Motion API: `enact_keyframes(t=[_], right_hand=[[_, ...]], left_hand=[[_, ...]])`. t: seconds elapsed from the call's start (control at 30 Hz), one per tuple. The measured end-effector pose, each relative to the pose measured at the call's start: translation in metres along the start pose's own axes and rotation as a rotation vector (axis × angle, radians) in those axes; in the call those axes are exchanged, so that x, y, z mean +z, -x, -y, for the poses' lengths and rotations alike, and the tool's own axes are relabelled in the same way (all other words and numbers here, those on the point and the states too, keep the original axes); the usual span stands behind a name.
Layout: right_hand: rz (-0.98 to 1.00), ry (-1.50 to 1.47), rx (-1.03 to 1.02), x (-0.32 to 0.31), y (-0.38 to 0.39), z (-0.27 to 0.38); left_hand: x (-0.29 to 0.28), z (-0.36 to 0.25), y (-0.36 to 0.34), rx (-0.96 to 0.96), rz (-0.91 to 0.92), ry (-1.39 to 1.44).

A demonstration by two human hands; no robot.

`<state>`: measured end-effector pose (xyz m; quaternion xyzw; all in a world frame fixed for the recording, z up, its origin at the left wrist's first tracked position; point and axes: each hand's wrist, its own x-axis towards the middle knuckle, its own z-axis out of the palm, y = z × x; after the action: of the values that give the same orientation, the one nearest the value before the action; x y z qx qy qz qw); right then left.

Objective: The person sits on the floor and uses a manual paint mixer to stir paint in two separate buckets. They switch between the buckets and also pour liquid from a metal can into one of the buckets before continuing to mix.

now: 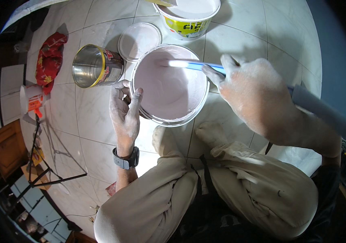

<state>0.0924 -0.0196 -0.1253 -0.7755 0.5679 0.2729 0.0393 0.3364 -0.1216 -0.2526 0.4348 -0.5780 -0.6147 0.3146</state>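
Note:
A white bucket (206,91) stands in front of me, with a thick pale pinkish-white mixture coating its inside. My left hand (127,107), dusted white and wearing a dark watch (126,158), grips the bucket's left rim with thumb and fingers. Over the bucket's right side, my right hand (248,83) is closed round a white and blue stick (197,65). Its pale end reaches down inside the bucket, close to the mixture. A thick grey length (321,109) shows beyond that hand, beside the forearm; whether it belongs to the stick I cannot tell.
An open metal can (89,66) lies on its side left of the bucket, next to a round white lid (139,41). Behind stands a green-labelled tub (187,25) of white material. Further left are a red cloth (50,60) and a black metal stand (39,178) on the tiled floor (96,121).

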Motion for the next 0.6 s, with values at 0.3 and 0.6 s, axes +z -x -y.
enact_keyframes(t=[0.3,0.6], right_hand=[[-0.042,-0.617,-0.125,0.012,0.009,-0.019],[0.178,-0.112,-0.005,0.012,0.002,-0.005]], left_hand=[[0.000,0.005,-0.003,0.060,-0.006,-0.026],[-0.004,0.006,-0.003,0.037,-0.027,0.011]])
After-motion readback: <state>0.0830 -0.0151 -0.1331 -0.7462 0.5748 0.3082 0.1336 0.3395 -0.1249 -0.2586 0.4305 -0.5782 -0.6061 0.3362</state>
